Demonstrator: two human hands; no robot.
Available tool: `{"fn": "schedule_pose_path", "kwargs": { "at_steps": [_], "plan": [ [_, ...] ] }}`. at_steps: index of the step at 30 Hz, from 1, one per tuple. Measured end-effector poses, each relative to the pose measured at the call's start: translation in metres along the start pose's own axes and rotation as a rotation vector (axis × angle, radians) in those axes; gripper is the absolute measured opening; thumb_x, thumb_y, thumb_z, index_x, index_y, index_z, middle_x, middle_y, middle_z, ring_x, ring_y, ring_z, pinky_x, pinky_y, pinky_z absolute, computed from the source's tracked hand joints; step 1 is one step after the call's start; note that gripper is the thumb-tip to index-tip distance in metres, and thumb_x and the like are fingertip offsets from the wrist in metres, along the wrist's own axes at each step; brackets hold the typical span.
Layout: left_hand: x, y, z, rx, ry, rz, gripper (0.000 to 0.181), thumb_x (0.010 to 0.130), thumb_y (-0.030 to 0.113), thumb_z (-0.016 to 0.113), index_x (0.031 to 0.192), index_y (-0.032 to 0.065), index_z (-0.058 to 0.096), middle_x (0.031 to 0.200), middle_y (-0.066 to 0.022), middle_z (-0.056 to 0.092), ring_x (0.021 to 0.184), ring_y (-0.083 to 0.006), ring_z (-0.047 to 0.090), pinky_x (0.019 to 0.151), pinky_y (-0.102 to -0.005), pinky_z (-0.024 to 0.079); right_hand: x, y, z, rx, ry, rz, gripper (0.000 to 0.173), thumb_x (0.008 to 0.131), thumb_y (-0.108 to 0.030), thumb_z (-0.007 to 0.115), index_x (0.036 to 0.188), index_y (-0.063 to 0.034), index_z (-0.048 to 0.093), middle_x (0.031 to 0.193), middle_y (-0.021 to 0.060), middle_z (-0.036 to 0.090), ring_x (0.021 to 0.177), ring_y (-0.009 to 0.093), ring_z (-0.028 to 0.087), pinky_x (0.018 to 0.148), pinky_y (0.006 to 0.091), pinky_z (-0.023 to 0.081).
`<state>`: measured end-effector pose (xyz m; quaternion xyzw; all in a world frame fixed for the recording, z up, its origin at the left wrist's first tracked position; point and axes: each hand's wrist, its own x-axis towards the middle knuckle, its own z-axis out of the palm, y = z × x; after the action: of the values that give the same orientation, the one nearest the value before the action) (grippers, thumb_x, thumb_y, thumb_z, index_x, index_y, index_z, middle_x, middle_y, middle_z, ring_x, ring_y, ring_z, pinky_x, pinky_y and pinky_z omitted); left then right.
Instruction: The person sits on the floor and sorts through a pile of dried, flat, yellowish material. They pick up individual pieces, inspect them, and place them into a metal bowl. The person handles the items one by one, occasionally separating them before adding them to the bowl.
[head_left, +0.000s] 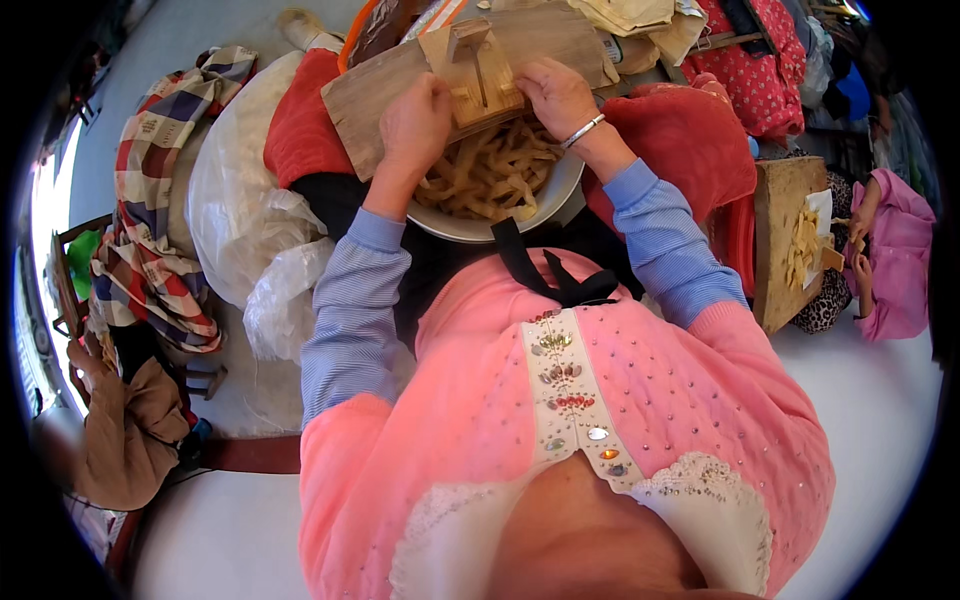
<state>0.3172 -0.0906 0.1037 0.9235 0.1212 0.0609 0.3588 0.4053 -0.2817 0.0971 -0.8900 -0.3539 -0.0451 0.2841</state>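
Observation:
A wooden board (367, 94) lies across a metal bowl (551, 206) at my lap. On the board rests a smaller wooden block (480, 71) with a thin dark strip along its middle. My left hand (420, 112) is at the block's left side, fingers curled around something small that I cannot make out. My right hand (551, 94), with a bracelet at the wrist, has its fingertips at a light wooden piece on the block's right side; its grip is unclear. Tangled brownish strips (487, 169) fill the bowl beneath the board.
Clear plastic sheeting (247, 202) lies at the left, near checked cloth (150, 172). Behind the board are an orange-rimmed container (360, 34) and papery sheets (637, 15). At the right, a person's hands (862, 251) are beside a wooden block with yellowish pieces (802, 240). Another person (124, 420) sits lower left.

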Motion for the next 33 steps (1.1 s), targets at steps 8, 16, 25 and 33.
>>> {"fn": "schedule_pose_path", "kwargs": {
  "at_steps": [8, 16, 25, 33],
  "plan": [
    [-0.04, 0.027, 0.023, -1.208, -0.251, -0.217, 0.014, 0.092, 0.018, 0.057, 0.091, 0.0043, 0.056, 0.073, -0.0025, 0.058, 0.059, -0.0119, 0.053, 0.054, -0.0239, 0.043, -0.005, -0.067, -0.026, -0.011, 0.142, -0.204, 0.02, 0.084, -0.029, 0.059, 0.075, -0.0118, 0.059, 0.076, 0.009, 0.063, 0.071, 0.029, 0.06, 0.061, 0.037, 0.045],
    [-0.075, 0.043, -0.052, -0.232, -0.247, 0.182, 0.033, 0.093, 0.028, 0.05, 0.079, 0.0005, 0.059, 0.066, -0.011, 0.058, 0.055, -0.0225, 0.052, 0.053, -0.0297, 0.042, -0.015, -0.054, -0.059, 0.231, -0.164, 0.058, 0.028, 0.086, -0.031, 0.059, 0.073, -0.0068, 0.061, 0.063, 0.0162, 0.057, 0.058, 0.034, 0.057, 0.053, 0.0372, 0.046],
    [-0.063, 0.095, -0.069, -1.075, -0.291, -0.01, 0.031, 0.098, 0.026, 0.043, 0.099, 0.0015, 0.061, 0.072, 0.0007, 0.057, 0.059, -0.0034, 0.045, 0.05, -0.0182, 0.033, -0.032, -0.131, -0.118, 1.689, -0.457, 0.34, 0.02, 0.091, -0.016, 0.059, 0.096, 0.0014, 0.068, 0.077, 0.0016, 0.065, 0.061, 0.006, 0.057, 0.052, 0.0188, 0.044],
    [-0.056, 0.065, -0.001, -1.406, -0.515, -0.358, 0.033, 0.092, 0.018, 0.056, 0.121, 0.009, 0.046, 0.07, 0.0027, 0.046, 0.047, -0.0023, 0.035, 0.043, -0.0175, 0.027, -0.032, -0.066, -0.026, 0.267, 0.106, 0.124, 0.024, 0.083, -0.012, 0.059, 0.105, -0.0114, 0.067, 0.066, 0.0019, 0.061, 0.057, 0.018, 0.058, 0.053, 0.0283, 0.046]
  ]
}}
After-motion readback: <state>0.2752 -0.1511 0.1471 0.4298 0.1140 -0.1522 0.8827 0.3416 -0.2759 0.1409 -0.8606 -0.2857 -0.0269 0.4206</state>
